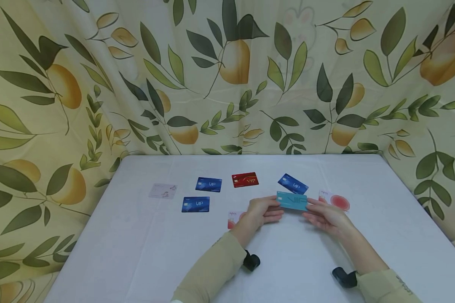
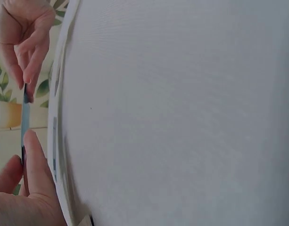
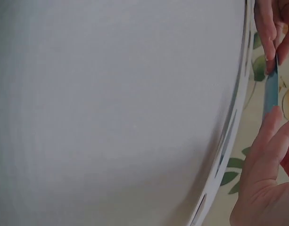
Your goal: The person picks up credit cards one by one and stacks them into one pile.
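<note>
A light-blue VIP card (image 1: 292, 201) is held up above the table between both hands, its printed face turned to the head view. The left hand (image 1: 260, 213) pinches its left end and the right hand (image 1: 327, 216) pinches its right end. In both wrist views the light-blue card shows edge-on as a thin strip, with fingers at each end. Just behind it lies a dark-blue VIP card (image 1: 293, 183), set at a slant. A white card with a pink-red circle (image 1: 339, 203) is partly covered by the right hand, and a similar pink-and-white card (image 1: 235, 219) by the left wrist.
On the white table (image 1: 136, 252) also lie a red VIP card (image 1: 245, 179), an upper blue VIP card (image 1: 208, 184), a lower blue VIP card (image 1: 195, 204) and a pale card (image 1: 163, 191) at the left. A leaf-and-fruit patterned curtain (image 1: 227, 105) hangs behind the table.
</note>
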